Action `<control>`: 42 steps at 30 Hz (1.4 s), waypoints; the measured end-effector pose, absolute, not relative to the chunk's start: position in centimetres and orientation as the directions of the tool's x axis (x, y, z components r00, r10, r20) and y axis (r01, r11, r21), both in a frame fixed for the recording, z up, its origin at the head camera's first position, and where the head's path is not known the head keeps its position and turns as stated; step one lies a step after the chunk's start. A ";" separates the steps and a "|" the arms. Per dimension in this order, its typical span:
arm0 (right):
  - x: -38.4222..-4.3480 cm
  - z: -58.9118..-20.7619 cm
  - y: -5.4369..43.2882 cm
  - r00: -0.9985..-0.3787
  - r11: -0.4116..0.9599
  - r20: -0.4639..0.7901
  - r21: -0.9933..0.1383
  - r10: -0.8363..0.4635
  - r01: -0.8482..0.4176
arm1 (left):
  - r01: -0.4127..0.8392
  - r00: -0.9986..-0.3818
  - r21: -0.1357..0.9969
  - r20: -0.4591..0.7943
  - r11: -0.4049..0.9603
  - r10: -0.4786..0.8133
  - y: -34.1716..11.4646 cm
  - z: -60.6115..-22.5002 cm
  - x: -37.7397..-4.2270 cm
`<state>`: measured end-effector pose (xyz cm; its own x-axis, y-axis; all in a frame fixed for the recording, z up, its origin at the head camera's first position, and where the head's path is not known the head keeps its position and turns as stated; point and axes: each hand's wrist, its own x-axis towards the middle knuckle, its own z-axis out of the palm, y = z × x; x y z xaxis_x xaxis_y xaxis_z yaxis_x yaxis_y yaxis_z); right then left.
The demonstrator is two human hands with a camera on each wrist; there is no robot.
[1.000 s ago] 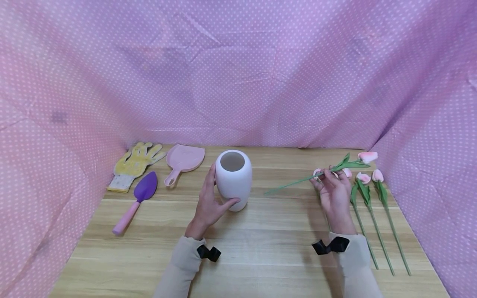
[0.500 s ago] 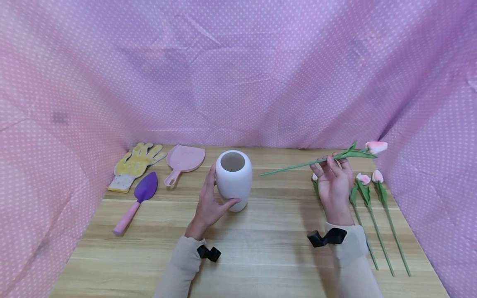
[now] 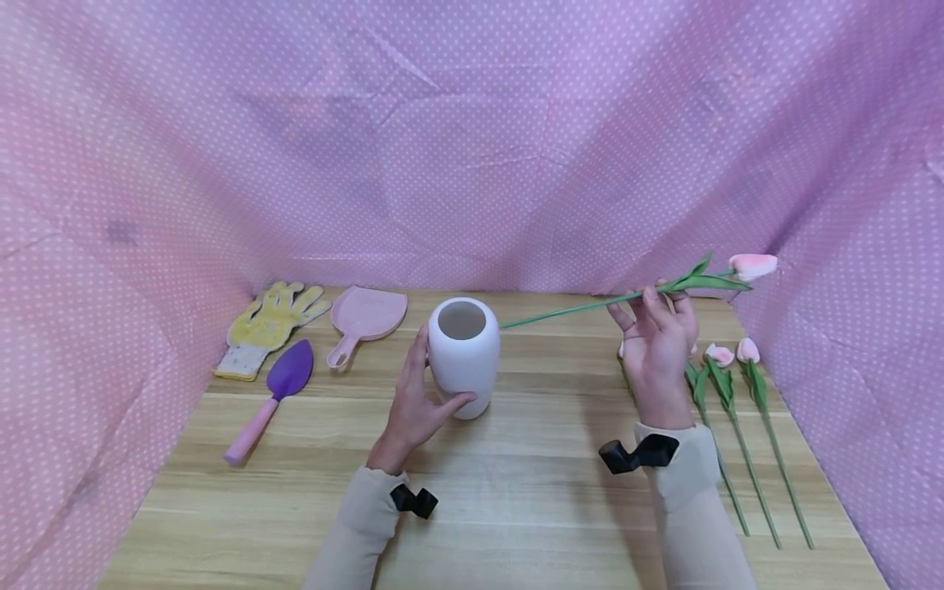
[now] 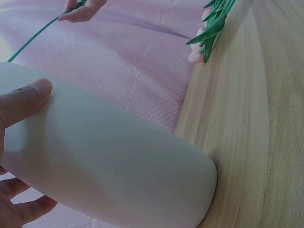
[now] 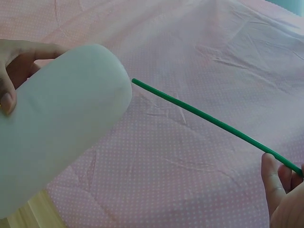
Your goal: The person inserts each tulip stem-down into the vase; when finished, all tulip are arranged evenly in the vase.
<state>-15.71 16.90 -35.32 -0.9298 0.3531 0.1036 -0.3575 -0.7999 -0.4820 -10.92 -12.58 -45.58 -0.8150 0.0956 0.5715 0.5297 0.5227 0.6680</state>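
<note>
A white vase (image 3: 466, 365) stands upright on the table, its round mouth facing up with nothing visible inside. My left hand (image 3: 418, 410) grips it from the left, thumb across the front and fingers around the far side. Above the table on the right, my right hand (image 3: 660, 352) pinches a pink tulip (image 3: 752, 266) by its stem (image 5: 204, 115) just below the leaves. The blossom points right and slightly up, while the bare stem end reaches left, close to the vase's rim. In the left wrist view the vase (image 4: 109, 152) fills much of the picture.
Several pink tulips (image 3: 748, 351) lie on the table at the right, partly hidden by the right arm. At the left are a yellow glove (image 3: 269, 319), a pink dustpan (image 3: 369, 311) and a purple trowel (image 3: 289, 369) with a pink handle. A dotted pink cloth (image 3: 472, 147) surrounds the table.
My right hand has lifted the tulip up and away from the other tulips, and its stem end has come up toward the vase's rim. The left hand and vase have stayed in place.
</note>
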 end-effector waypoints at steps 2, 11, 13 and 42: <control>-15.9 -35.0 16.6 -0.928 -0.787 0.130 -0.496 0.351 -0.367 | 0.526 -0.818 0.671 0.567 0.522 0.095 -12.6 -45.6 -10.9; -16.4 -33.7 15.0 -0.916 -0.767 0.226 -0.501 0.332 -0.402 | 0.523 -0.822 0.677 0.562 0.518 0.095 -12.5 -45.4 -10.8; -16.5 -33.5 14.6 -0.913 -0.758 0.244 -0.509 0.326 -0.407 | 0.519 -0.826 0.683 0.556 0.515 0.094 -12.5 -45.3 -10.8; -16.1 -32.9 8.9 -0.918 -0.614 0.329 -0.684 0.220 -0.393 | 0.533 -0.814 0.668 0.571 0.519 0.102 -12.5 -45.2 -10.8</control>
<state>-16.11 8.89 -32.94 -0.9182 0.2199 0.3293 -0.3926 -0.6143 -0.6845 -10.80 -12.51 -45.19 -0.8143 0.1017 0.5715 0.5335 0.5190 0.6679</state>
